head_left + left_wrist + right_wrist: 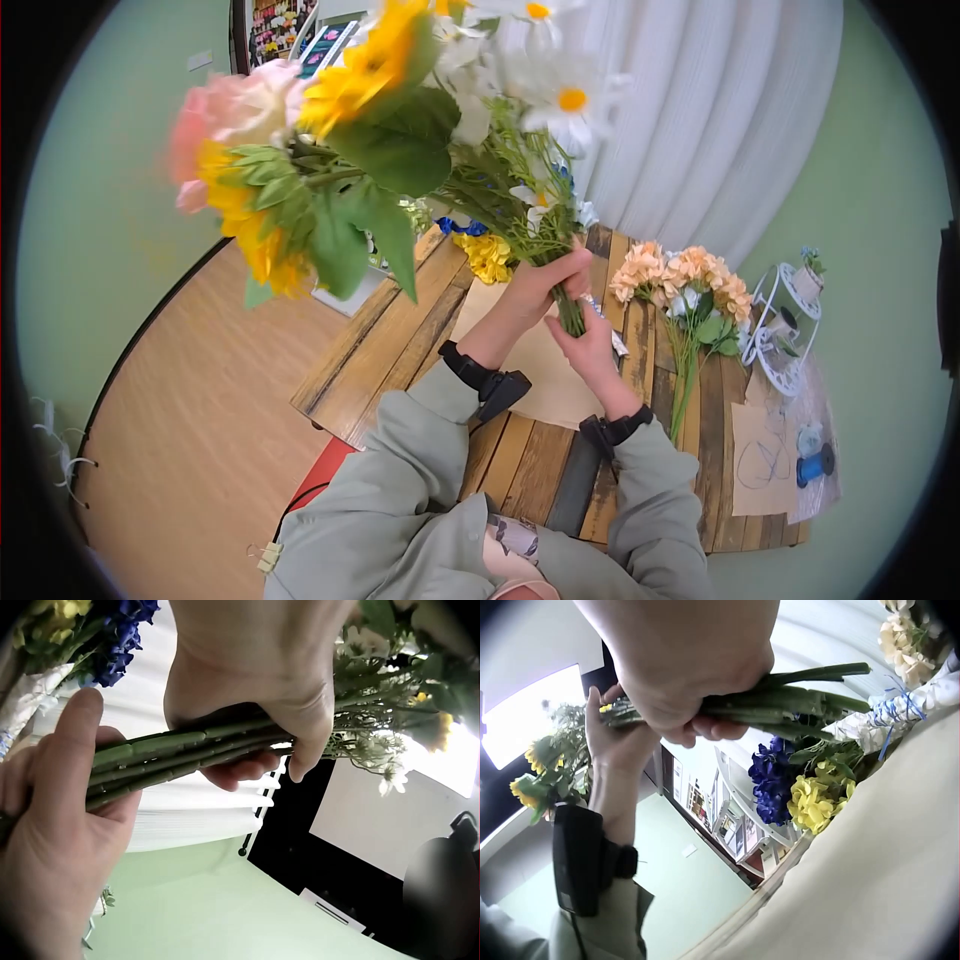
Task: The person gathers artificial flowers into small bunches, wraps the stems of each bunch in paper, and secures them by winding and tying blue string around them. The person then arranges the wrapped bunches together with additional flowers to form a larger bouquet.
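A loose bouquet (400, 150) of sunflowers, white daisies and pink roses is held up over the table, its heads leaning to the upper left. My left hand (545, 285) grips its stems just below the leaves. Lower down, my right hand (588, 350) holds the same bundle near the cut ends. In the left wrist view, bare green stems (165, 754) run between the left hand (255, 667) and the right hand (60, 810). Stem ends (817, 701) stick out past my right hand (690, 667) in the right wrist view.
Brown paper (545, 375) lies on the wooden table (350, 370) below my hands. Behind it is another bunch with yellow flowers (490, 258) and blue ones. Peach flowers (690, 275) lie on the right, beside a white wire stand (785, 370) and a blue spool (815, 466).
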The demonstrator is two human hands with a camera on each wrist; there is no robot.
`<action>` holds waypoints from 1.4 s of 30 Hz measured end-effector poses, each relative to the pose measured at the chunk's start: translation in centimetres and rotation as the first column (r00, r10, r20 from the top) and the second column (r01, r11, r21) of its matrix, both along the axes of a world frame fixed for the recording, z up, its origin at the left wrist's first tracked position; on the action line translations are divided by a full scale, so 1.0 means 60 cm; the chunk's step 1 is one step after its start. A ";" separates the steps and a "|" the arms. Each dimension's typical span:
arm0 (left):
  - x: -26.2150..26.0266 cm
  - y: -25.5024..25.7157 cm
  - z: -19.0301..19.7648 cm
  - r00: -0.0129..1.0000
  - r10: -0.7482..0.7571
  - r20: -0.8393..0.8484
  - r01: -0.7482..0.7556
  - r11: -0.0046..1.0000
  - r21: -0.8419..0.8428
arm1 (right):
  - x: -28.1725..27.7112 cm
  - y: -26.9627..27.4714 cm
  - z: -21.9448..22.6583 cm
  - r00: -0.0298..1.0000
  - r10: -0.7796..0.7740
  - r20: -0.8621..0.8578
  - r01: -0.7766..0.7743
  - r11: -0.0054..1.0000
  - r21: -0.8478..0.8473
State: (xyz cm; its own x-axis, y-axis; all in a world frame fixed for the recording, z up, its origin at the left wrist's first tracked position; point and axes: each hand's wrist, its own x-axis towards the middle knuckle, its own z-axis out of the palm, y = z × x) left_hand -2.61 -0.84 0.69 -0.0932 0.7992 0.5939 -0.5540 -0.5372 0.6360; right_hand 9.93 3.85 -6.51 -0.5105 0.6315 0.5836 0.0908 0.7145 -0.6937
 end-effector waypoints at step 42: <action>-0.308 0.055 -0.128 -0.342 0.931 -0.125 -0.843 -0.246 0.477 | 0.145 -0.030 0.062 0.989 0.040 -0.139 -0.068 0.977 -0.202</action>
